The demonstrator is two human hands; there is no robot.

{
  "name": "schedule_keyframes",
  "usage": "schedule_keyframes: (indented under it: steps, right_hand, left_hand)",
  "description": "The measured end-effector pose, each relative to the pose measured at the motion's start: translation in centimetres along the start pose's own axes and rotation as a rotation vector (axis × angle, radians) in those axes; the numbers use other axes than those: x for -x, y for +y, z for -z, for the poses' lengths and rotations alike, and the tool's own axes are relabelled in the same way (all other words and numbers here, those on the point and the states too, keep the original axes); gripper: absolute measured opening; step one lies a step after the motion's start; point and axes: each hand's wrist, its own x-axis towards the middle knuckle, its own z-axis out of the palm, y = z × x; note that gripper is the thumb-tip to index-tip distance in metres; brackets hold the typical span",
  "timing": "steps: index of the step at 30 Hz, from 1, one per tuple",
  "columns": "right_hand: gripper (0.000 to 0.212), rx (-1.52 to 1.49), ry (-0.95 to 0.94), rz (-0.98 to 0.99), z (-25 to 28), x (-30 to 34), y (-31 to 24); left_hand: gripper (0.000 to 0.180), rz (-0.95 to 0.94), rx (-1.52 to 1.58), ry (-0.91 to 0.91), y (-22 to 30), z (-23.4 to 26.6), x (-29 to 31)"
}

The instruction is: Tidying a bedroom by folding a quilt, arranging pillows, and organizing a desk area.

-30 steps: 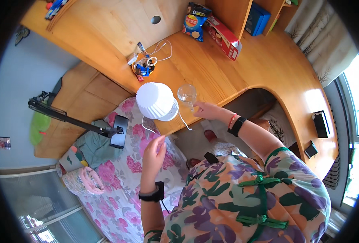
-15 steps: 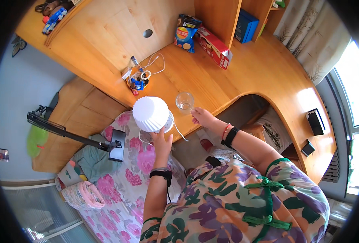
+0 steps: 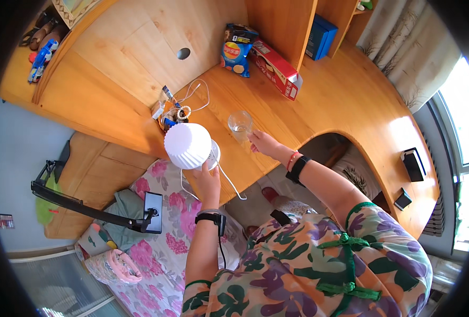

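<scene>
My left hand (image 3: pixel 208 183) is closed on a white table lamp (image 3: pixel 188 146) with a pleated shade, over the desk's left front edge. Its round base is partly hidden behind the shade, and a white cord (image 3: pixel 231 182) hangs from it past the edge. To the right, my right hand (image 3: pixel 266 144) has its fingers closed at the near side of a clear drinking glass (image 3: pixel 240 124). The glass is over the wooden desk (image 3: pixel 277 119); whether it rests there I cannot tell.
Behind the lamp lies a bundle of small items with a white cable (image 3: pixel 193 94). A blue chip bag (image 3: pixel 235 55) and a red box (image 3: pixel 277 71) stand farther back. A phone on a black arm (image 3: pixel 153 211) hangs above the flowered bed (image 3: pixel 163 264). The desk curves right around a knee opening.
Lamp and glass have both moved a little farther in over the desk, with my hands on them. The lamp is now closer to the cable bundle. The whole view has shifted slightly.
</scene>
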Motion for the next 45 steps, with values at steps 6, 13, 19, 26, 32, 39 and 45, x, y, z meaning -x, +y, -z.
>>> schedule_keyframes:
  steps: [6,13,19,26,32,39,45]
  right_hand:
    - [0.038,0.048,-0.082,0.056,-1.2,-3.9,-2.9]
    - [0.037,0.163,-0.115,0.069,-2.8,-7.6,-4.1]
    - [0.030,0.116,0.053,-0.037,-3.4,-6.3,-0.3]
    - [0.031,0.196,-0.348,-0.156,-5.4,5.7,4.1]
    - [0.027,0.340,-0.575,-0.192,-8.4,7.8,5.0]
    - [0.030,0.339,-0.585,-0.326,-15.2,9.0,7.3]
    - [0.032,0.342,-0.487,-0.350,-19.0,9.0,9.7]
  left_hand:
    - [0.053,-0.079,0.055,0.013,-2.3,-1.5,-3.1]
    - [0.044,-0.110,0.085,0.000,-3.3,0.0,0.9]
    - [0.029,-0.016,0.327,0.073,-6.8,3.5,11.5]
    - [0.027,0.432,0.161,-0.016,-16.9,0.0,32.2]
    - [0.031,0.851,0.263,-0.258,-19.4,-4.6,46.1]
    - [0.035,1.132,0.561,-0.121,-22.3,-10.1,57.2]
    - [0.036,1.161,0.669,0.025,-20.6,-8.5,55.1]
